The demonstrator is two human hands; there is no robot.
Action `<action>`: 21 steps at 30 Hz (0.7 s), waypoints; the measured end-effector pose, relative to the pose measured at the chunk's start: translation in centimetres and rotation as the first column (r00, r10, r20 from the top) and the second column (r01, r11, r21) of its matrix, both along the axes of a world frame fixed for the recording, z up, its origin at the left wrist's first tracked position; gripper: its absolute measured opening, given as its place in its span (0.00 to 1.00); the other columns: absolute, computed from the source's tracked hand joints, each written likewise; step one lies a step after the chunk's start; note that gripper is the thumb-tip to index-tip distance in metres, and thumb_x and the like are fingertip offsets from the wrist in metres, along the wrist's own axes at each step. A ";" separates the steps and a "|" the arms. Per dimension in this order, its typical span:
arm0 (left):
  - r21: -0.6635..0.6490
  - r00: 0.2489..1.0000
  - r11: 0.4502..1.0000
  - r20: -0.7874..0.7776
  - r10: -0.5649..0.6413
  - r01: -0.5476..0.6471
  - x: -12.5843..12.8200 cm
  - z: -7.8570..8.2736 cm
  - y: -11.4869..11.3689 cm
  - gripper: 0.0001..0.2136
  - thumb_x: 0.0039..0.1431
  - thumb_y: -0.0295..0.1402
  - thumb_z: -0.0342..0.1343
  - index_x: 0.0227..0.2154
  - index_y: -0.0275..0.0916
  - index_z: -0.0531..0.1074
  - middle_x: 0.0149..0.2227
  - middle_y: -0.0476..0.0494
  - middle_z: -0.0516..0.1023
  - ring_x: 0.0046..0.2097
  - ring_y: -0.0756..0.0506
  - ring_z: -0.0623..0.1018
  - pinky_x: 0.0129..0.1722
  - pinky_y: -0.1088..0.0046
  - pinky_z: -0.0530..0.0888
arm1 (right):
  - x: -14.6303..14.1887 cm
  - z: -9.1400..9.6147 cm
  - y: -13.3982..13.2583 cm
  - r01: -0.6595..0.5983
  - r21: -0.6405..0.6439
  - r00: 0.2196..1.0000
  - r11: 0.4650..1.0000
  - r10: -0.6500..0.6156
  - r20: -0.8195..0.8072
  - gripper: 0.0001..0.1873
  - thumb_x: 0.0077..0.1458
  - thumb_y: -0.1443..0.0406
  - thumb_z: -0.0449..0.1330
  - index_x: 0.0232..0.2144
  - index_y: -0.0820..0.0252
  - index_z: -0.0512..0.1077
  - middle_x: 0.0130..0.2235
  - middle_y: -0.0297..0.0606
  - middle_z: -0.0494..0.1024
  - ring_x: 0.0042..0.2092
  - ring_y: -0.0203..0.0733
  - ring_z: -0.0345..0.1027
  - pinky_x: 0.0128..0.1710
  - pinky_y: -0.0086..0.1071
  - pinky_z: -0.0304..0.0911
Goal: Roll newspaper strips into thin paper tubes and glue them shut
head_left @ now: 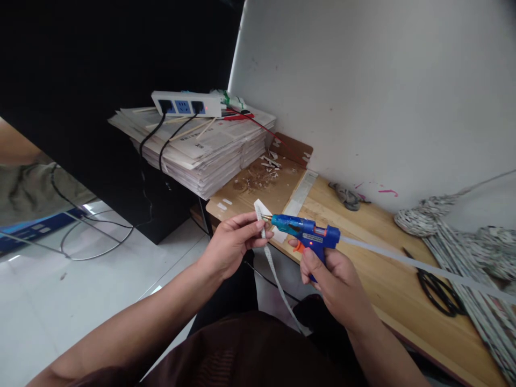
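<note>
My right hand (332,277) is wrapped round the handle of a blue hot glue gun (300,228), with a finger at its orange trigger. A small red light glows on the gun, and a long pale glue stick (387,250) runs out of its back. Between the fingertips of my left hand (234,242) is a narrow printed paper strip (272,263), its lower length hanging towards my lap. The gun's nozzle points left at the strip's upper end; whether they touch I cannot tell.
A power strip (187,105) with two black plugs lies on a tall newspaper stack (201,156). Dried scraps litter the cardboard (237,201). Black scissors (437,293) and rolled paper sticks (463,274) lie on the wooden table (358,269), near a woven paper piece (421,215).
</note>
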State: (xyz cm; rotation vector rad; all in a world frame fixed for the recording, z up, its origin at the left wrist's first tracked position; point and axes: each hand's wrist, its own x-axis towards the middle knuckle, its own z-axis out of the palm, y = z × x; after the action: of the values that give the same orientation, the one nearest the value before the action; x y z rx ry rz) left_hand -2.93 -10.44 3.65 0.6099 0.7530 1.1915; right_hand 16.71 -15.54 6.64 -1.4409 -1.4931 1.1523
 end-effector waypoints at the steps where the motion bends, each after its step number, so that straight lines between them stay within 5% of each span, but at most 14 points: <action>1: 0.001 1.000 1.000 0.003 -0.004 0.004 0.0 0.0 0.0 0.10 0.52 0.27 0.65 0.39 0.32 0.79 0.35 0.40 0.81 0.34 0.48 0.81 0.32 0.78 0.80 | 0.0 0.0 -0.1 0.004 -0.002 1.000 1.000 -0.004 0.009 0.21 0.59 0.48 0.56 0.40 0.59 0.74 0.23 0.33 0.69 0.22 0.34 0.57 0.22 0.30 0.53; 5: 0.012 1.000 1.000 0.011 -0.023 0.023 0.0 0.1 -0.1 0.09 0.52 0.27 0.66 0.38 0.32 0.80 0.33 0.42 0.80 0.33 0.49 0.81 0.31 0.80 0.79 | 0.1 -0.2 -0.3 0.013 -0.006 1.000 1.000 -0.013 0.029 0.20 0.59 0.49 0.57 0.43 0.57 0.74 0.23 0.33 0.70 0.22 0.35 0.58 0.22 0.31 0.54; 10: 0.014 0.999 1.000 0.028 -0.027 0.027 0.0 0.2 -0.2 0.10 0.51 0.27 0.66 0.38 0.32 0.80 0.33 0.42 0.80 0.34 0.49 0.81 0.31 0.80 0.79 | 0.1 -0.2 -0.5 -0.013 0.047 0.997 0.999 0.010 0.077 0.16 0.59 0.51 0.58 0.35 0.56 0.75 0.24 0.34 0.70 0.25 0.37 0.60 0.25 0.32 0.58; 21: 0.032 0.997 0.997 0.045 -0.067 0.065 -0.2 0.4 -0.1 0.08 0.53 0.27 0.65 0.37 0.31 0.80 0.33 0.42 0.79 0.33 0.50 0.80 0.32 0.81 0.79 | 0.4 -0.6 -0.6 -0.025 0.004 0.999 1.000 0.025 0.037 0.17 0.62 0.51 0.55 0.43 0.55 0.73 0.26 0.34 0.71 0.27 0.37 0.64 0.29 0.32 0.62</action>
State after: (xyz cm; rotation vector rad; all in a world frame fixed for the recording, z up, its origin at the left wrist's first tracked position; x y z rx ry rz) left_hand -3.08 -10.51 4.05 0.6260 0.6717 1.1542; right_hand 17.08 -16.10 6.09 -1.4518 -1.5426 1.1423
